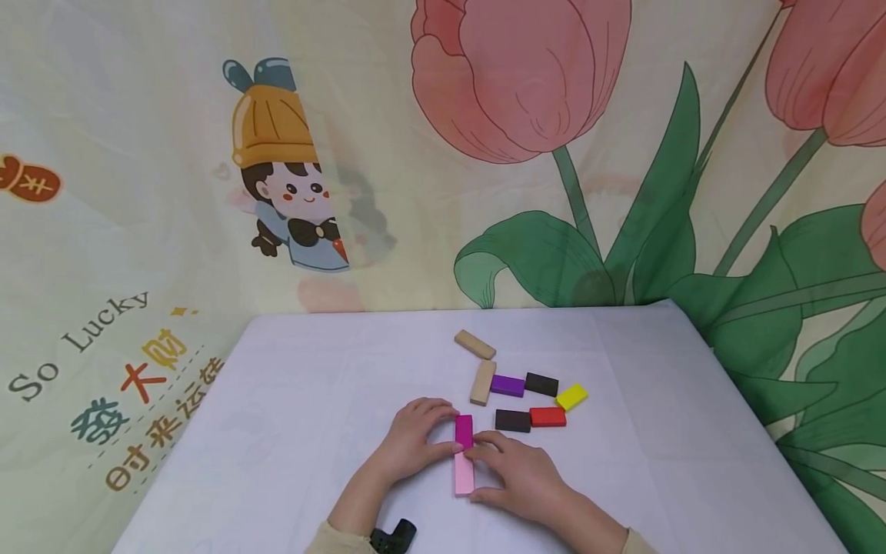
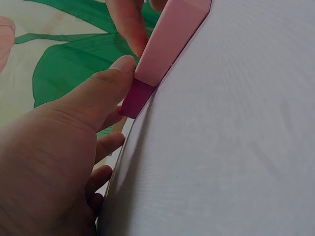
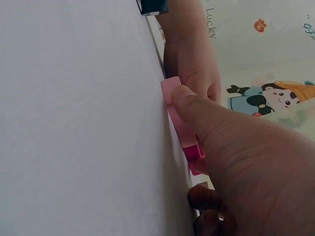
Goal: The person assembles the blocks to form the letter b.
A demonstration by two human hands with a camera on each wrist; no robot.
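A magenta block [image 1: 464, 431] and a pale pink block [image 1: 464, 474] lie end to end on the white table [image 1: 277, 415]. My left hand [image 1: 443, 431] grips them from the left. Its thumb [image 2: 115, 73] presses the side where the magenta block [image 2: 138, 97] meets the pink block [image 2: 170, 39]. My right hand [image 1: 486, 469] curls round them from the right. Its thumb [image 3: 189, 105] lies along the pink block [image 3: 170, 88], and its fingers curl by the magenta block [image 3: 193, 153].
Behind the hands lie loose blocks: two beige [image 1: 474, 344] [image 1: 482, 382], purple [image 1: 507, 385], two dark brown [image 1: 541, 384] [image 1: 513, 420], red [image 1: 547, 416] and yellow [image 1: 571, 396]. A printed cloth wall [image 1: 208, 192] stands behind and beside the table. A black device [image 1: 394, 535] sits at the left wrist.
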